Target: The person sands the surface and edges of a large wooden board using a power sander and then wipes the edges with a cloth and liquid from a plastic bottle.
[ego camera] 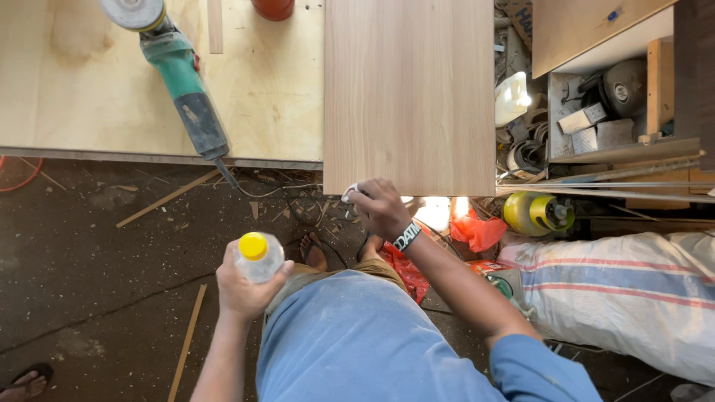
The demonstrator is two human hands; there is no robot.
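A clear plastic bottle (258, 258) with a round yellow cap sits upright in the left hand (246, 286), fingers wrapped closed around its body, held in front of the person's waist above the dark floor (89, 260). The left forearm comes up from the lower edge with the wrist bent slightly inward.

The right hand (381, 208) reaches forward to the near edge of a pale wood panel (410, 93), curled shut over a small white thing (350, 195) that is mostly hidden; what it is cannot be told. A black wristband (407, 236) with white lettering circles that wrist, and the arm runs back to a blue sleeve.

The panel overhangs a plywood counter (74, 89), where a green angle grinder (175, 74) lies on a slant, disc end away, its cord trailing off the edge. Below the panel's right corner lies a crumpled red bag (480, 231), and beside it a yellow round container (532, 214) on its side. A white woven sack (625, 298) with red and blue stripes rests at the right. A white jug (512, 97) stands among clutter beyond the panel.
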